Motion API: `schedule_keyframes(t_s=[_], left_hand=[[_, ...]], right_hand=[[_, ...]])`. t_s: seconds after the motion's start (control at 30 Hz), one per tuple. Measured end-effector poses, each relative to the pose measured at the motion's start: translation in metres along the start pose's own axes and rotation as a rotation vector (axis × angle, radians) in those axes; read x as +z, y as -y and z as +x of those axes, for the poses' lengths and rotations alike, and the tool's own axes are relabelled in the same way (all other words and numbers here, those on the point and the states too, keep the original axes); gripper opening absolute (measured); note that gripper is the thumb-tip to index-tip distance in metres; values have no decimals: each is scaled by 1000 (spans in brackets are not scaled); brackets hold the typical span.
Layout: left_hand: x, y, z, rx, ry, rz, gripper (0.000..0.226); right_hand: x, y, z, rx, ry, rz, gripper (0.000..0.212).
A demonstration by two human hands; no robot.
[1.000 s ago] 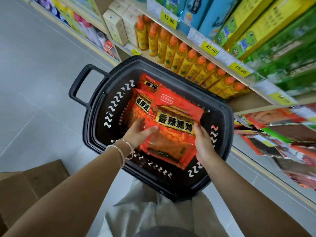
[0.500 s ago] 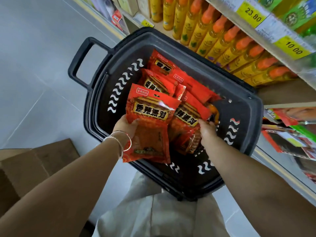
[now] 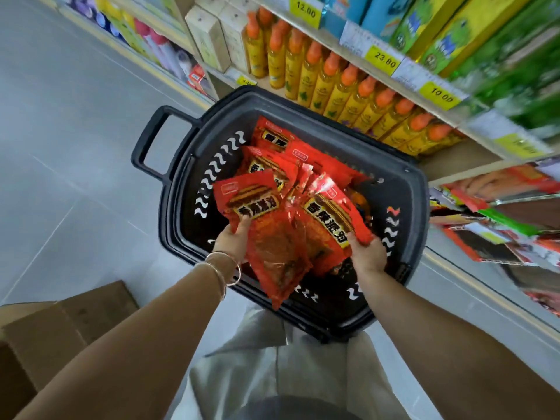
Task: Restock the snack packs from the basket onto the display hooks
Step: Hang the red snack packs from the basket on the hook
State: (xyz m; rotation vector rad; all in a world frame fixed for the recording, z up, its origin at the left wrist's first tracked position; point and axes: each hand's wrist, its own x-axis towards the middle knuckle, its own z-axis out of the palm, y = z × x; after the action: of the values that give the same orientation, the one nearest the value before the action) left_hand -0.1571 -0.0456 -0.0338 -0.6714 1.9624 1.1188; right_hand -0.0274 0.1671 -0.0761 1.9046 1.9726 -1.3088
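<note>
A black plastic basket [image 3: 415, 207] stands on the floor below me with several red snack packs [image 3: 274, 140] inside. My left hand [image 3: 235, 241] grips one red pack [image 3: 266, 237] by its left edge, lifted above the basket. My right hand [image 3: 368, 253] grips a second red pack [image 3: 330, 216] by its lower right edge, close against the first. Display hooks with hanging snack packs [image 3: 497, 225] show at the right, blurred.
Shelves on the right carry yellow bottles with orange caps [image 3: 333, 77], beige boxes [image 3: 209, 40] and yellow price tags [image 3: 385, 60]. A brown cardboard box [image 3: 60, 325] lies on the grey floor at the lower left. The basket's handle [image 3: 151, 144] points left.
Both hands have risen from the basket, each with a red pack. My right hand, which reached among the packs, now holds one up beside the left hand's pack.
</note>
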Motion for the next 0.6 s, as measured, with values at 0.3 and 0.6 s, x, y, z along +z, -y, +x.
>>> schedule_keyframes(t_s=[0.3,0.6], left_hand=[[-1,-46,-62,299,179,139,33],[51,-88,-178,735,253,320,32]], right_hand=[[-72,5,-79,-318,-82,206,14],[-210,-23,-114,-510,-387,554,27]])
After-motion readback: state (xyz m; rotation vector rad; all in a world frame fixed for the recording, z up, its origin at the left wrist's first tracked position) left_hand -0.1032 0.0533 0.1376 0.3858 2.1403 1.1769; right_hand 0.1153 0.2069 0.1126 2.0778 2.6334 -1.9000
